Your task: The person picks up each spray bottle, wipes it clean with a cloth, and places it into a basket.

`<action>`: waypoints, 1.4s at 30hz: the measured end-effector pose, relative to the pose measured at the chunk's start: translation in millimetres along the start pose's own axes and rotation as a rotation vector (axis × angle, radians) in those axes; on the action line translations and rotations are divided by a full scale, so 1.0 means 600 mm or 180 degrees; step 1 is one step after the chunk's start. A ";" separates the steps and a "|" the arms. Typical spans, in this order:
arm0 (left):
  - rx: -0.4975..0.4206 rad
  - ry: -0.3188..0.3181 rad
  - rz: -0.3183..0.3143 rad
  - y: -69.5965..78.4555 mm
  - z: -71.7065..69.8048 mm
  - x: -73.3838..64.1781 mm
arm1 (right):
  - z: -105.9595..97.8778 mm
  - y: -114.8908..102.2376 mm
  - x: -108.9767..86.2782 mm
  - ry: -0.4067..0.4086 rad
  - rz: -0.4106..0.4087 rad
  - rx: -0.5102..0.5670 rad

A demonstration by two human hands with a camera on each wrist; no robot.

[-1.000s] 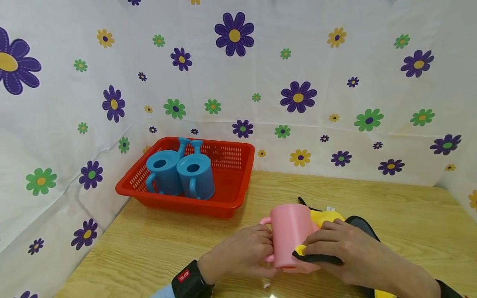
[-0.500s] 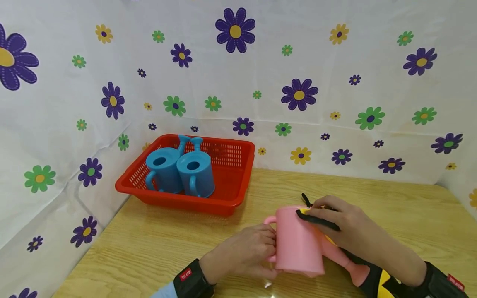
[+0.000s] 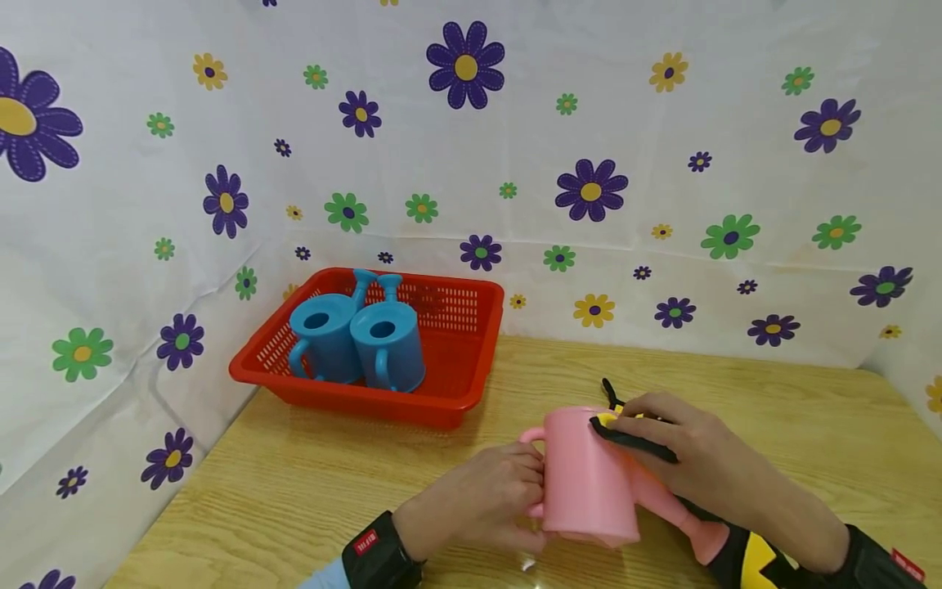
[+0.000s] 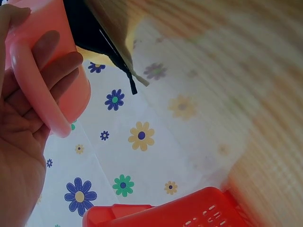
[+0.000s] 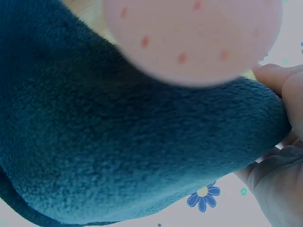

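Note:
A pink watering can (image 3: pixel 589 483) is tilted, with its spout and flared pink sprinkler head (image 3: pixel 709 542) pointing down to the right. My left hand (image 3: pixel 482 499) grips it by the handle (image 4: pixel 38 92), fingers passing through the loop in the left wrist view. Against the upper right of the can's body, my right hand (image 3: pixel 699 454) presses a fuzzy yellow cloth with a black edge (image 3: pixel 640 446), pinching it between fingers and thumb. The cloth's dark side (image 5: pixel 118 142) fills much of the right wrist view, behind the blurred sprinkler head (image 5: pixel 199 40). Part of the cloth hangs behind the spout.
At the back left of the wooden table (image 3: pixel 353 483) stands a red plastic basket (image 3: pixel 368 406). Two blue watering cans (image 3: pixel 393 352) sit in its left half. A white flowered sheet (image 3: pixel 515 164) closes off the back and the sides.
My right hand has moved the cloth from low on the can's body up towards its rim. The can has shifted slightly right, and its spout has come into view.

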State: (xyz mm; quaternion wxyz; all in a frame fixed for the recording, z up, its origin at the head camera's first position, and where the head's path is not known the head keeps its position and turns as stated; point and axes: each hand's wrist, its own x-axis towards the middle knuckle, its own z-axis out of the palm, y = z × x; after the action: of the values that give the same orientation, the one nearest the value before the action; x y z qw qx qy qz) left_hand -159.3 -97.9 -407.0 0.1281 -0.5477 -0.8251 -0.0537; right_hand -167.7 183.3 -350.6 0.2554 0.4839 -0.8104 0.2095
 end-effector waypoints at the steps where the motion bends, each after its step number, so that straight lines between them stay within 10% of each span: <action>1: -0.0002 -0.0008 -0.0016 -0.001 -0.001 -0.001 | -0.001 -0.002 0.000 -0.0001 -0.0035 -0.0020; 18: -0.0259 -0.0170 -0.0207 -0.017 0.001 -0.009 | 0.003 -0.048 -0.016 -0.0213 -0.0504 -0.0064; 26: -0.0184 -0.0113 -0.0213 -0.020 0.002 -0.011 | -0.011 -0.070 -0.021 -0.0788 -0.0347 -0.0084; 42: -0.0157 -0.0202 -0.0233 -0.017 -0.002 -0.007 | -0.003 -0.053 -0.029 -0.0294 -0.0536 -0.0080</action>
State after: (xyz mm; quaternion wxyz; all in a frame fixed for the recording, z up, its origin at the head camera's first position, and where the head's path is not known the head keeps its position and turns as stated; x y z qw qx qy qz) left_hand -166.7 -106.0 -406.4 0.0863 -0.5216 -0.8466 -0.0614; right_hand -132.1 181.9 -356.8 0.2406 0.5563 -0.7803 0.1546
